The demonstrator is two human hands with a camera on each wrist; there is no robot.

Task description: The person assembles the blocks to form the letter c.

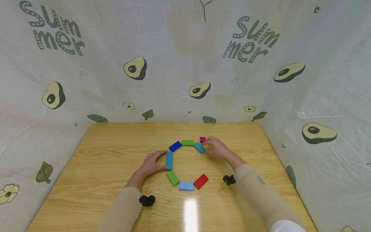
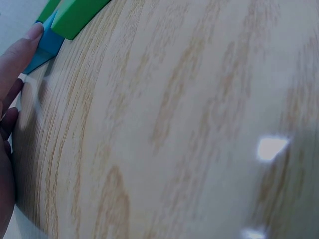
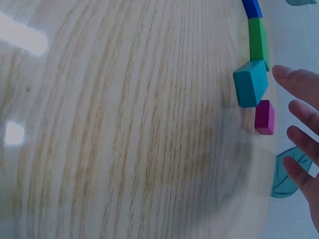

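Note:
Coloured rectangular blocks lie in a ring with a gap on its right side. My left hand [image 1: 152,163] pinches the blue block [image 1: 169,160] on the ring's left side, thumb at its near end and a finger at its far end. In the left wrist view my thumb touches that blue block [image 2: 50,44]. Beside the teal block [image 1: 199,148] at the far right is my right hand [image 1: 218,149]. Its fingers are spread, apart from the teal block [image 3: 250,83] in the right wrist view. A small magenta block [image 1: 202,139] sits just behind the teal one.
Dark blue [image 1: 175,146] and green [image 1: 187,143] blocks form the ring's far side. Another green block [image 1: 173,178], a light blue block [image 1: 186,186] and a red block [image 1: 201,181] form its near side. A patterned cloth [image 1: 168,96] hangs around the wooden table [image 1: 116,135].

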